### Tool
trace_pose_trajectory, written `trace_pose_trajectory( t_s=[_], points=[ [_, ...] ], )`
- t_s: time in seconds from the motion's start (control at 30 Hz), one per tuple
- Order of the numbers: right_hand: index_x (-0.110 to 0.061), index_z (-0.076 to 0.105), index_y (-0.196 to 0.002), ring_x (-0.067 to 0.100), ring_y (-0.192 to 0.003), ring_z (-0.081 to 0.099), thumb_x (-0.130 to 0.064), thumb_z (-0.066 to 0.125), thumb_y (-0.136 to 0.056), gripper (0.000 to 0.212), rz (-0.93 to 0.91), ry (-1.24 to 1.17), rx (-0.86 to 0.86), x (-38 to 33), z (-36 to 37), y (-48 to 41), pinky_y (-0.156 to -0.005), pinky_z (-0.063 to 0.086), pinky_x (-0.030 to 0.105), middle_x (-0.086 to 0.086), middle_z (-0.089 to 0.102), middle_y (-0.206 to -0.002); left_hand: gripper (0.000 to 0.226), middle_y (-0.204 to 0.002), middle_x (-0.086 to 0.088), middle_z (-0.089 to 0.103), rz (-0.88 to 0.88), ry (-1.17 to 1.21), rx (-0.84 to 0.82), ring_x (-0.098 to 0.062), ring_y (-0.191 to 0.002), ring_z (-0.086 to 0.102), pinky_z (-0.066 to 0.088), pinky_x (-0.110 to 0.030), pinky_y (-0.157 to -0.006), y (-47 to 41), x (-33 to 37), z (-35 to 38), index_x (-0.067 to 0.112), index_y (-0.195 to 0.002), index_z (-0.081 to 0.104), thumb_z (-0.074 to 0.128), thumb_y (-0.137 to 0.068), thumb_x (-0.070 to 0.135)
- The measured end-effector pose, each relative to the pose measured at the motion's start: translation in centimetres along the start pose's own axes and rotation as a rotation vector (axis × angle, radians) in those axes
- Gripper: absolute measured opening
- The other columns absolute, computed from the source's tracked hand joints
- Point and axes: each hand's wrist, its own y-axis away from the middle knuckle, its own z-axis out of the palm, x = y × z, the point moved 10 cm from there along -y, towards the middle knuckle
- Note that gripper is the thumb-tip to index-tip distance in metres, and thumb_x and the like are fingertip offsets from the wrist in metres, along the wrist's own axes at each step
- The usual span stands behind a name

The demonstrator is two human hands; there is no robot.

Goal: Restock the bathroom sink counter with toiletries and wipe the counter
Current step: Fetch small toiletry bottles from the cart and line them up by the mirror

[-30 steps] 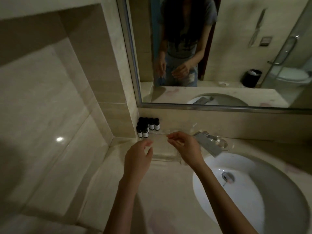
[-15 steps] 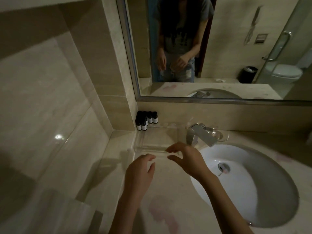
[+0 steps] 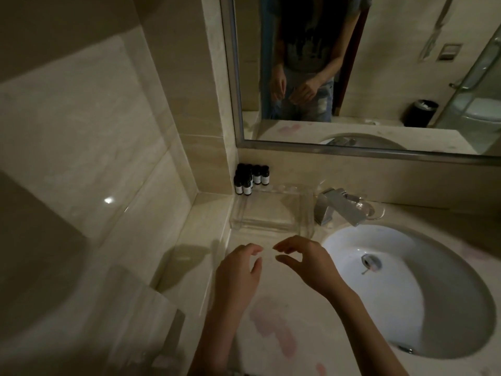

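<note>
Dim tiled bathroom: a beige stone counter (image 3: 295, 356) carries pink stains (image 3: 271, 324) between the forearms, with a white basin (image 3: 406, 289) right of the right hand (image 3: 306, 261). That hand and the left hand (image 3: 238, 270) hover close together, fingers loosely curled, holding nothing. Beyond the fingertips lies a clear tray (image 3: 260, 226), dark bottles (image 3: 250, 179) clustered at its far-left corner, the faucet (image 3: 339, 207) just beside it and the mirror (image 3: 379, 77) above.

Bottles (image 3: 250, 179) are showing black with white labels. Counter (image 3: 303, 354) is reading beige, carrying pinkish blotches (image 3: 271, 324). Sink (image 3: 401, 299) is showing white, tray (image 3: 271, 226) clear, tap (image 3: 340, 207) probably silver.
</note>
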Motion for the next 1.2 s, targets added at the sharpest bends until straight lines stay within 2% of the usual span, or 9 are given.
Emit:
trace_pose_trajectory(
  t_s=[0.23,0.47,0.67,0.77,0.83,0.93,1.0,1.1,1.2],
  points=[
    [-0.033,0.068,-0.103,-0.001,-0.09,0.061,-0.033,0.067,-0.086,0.016,-0.039,-0.062,-0.024,-1.1,1.5,1.2,-0.081,0.052,0.022,-0.019,0.065,-0.099,0.028,-0.118,0.017,0.061,-0.057,0.027,0.028,0.003,-0.106,0.055,0.033,-0.005,-0.08,2.5,-1.5,-0.5,0.033,-0.123,0.058,0.052,-0.096,0.029],
    [-0.035,0.07,-0.096,-0.005,-0.086,0.063,-0.03,0.07,-0.084,0.012,-0.201,-0.179,-0.185,-6.8,5.2,-0.5,-0.08,0.052,0.026,-0.022,0.067,-0.096,0.023,-0.111,0.016,0.065,-0.227,0.046,0.199,0.001,-0.099,0.058,0.037,-0.005,-0.084,7.4,-4.7,-3.8,0.027,-0.115,0.064,0.059,-0.093,0.024],
    [-0.031,0.071,-0.094,-0.005,-0.085,0.062,-0.028,0.07,-0.085,0.01,-0.453,-0.239,-0.431,-13.9,10.6,2.6,-0.078,0.049,0.016,-0.021,0.067,-0.096,0.02,-0.108,0.006,0.067,-0.545,0.108,0.436,-0.013,-0.101,0.063,0.047,-0.022,-0.085,16.5,-8.8,-6.6,0.021,-0.109,0.068,0.061,-0.091,0.025],
    [-0.029,0.07,-0.093,-0.005,-0.084,0.062,-0.027,0.07,-0.085,0.008,-0.634,-0.201,-0.592,-16.9,13.4,7.3,-0.079,0.047,0.012,-0.018,0.066,-0.094,0.026,-0.121,0.009,0.062,-0.705,0.119,0.517,-0.01,-0.11,0.058,0.041,-0.018,-0.091,22.7,-8.8,-6.8,0.024,-0.12,0.062,0.054,-0.096,0.024],
    [-0.028,0.07,-0.089,-0.003,-0.082,0.063,-0.026,0.072,-0.083,0.007,-0.656,-0.234,-0.646,-17.1,14.4,9.2,-0.077,0.046,0.009,-0.018,0.067,-0.089,0.027,-0.121,0.012,0.062,-0.766,0.065,0.561,-0.007,-0.11,0.058,0.035,-0.011,-0.085,25.9,-8.5,-7.0,0.026,-0.12,0.062,0.054,-0.095,0.023],
    [-0.027,0.07,-0.084,-0.003,-0.08,0.063,-0.021,0.076,-0.079,0.01,-0.766,-0.258,-0.763,-18.4,16.1,13.7,-0.072,0.046,0.01,-0.018,0.066,-0.081,0.025,-0.117,0.004,0.067,-0.924,0.028,0.676,-0.014,-0.105,0.063,0.041,-0.019,-0.087,32.8,-8.0,-6.4,0.023,-0.115,0.067,0.057,-0.093,0.023],
    [-0.034,0.068,-0.08,-0.005,-0.078,0.064,-0.029,0.077,-0.077,0.011,-0.806,-0.273,-0.861,-19.4,17.3,17.1,-0.071,0.047,0.013,-0.019,0.067,-0.078,0.027,-0.113,0.002,0.069,-1.053,0.026,0.762,-0.016,-0.103,0.064,0.045,-0.025,-0.091,38.2,-7.6,-5.4,0.023,-0.113,0.069,0.056,-0.09,0.027],
    [-0.048,0.06,-0.077,-0.016,-0.077,0.06,-0.046,0.069,-0.072,0.01,-0.864,-0.283,-0.981,-21.1,18.8,22.6,-0.071,0.043,0.006,-0.02,0.068,-0.078,0.029,-0.114,0.005,0.067,-1.216,-0.012,0.843,-0.013,-0.106,0.062,0.042,-0.023,-0.094,45.5,-6.5,-4.2,0.024,-0.115,0.067,0.055,-0.089,0.031],
    [-0.044,0.058,-0.079,-0.024,-0.078,0.054,-0.023,0.075,-0.08,0.027,-0.978,-0.221,-1.128,-22.8,20.7,28.4,-0.073,0.038,0.002,-0.018,0.067,-0.082,0.028,-0.118,0.01,0.062,-1.346,-0.057,0.875,-0.006,-0.108,0.057,0.034,-0.014,-0.091,51.5,-4.4,-3.5,0.027,-0.12,0.062,0.058,-0.092,0.029]
  ],
)
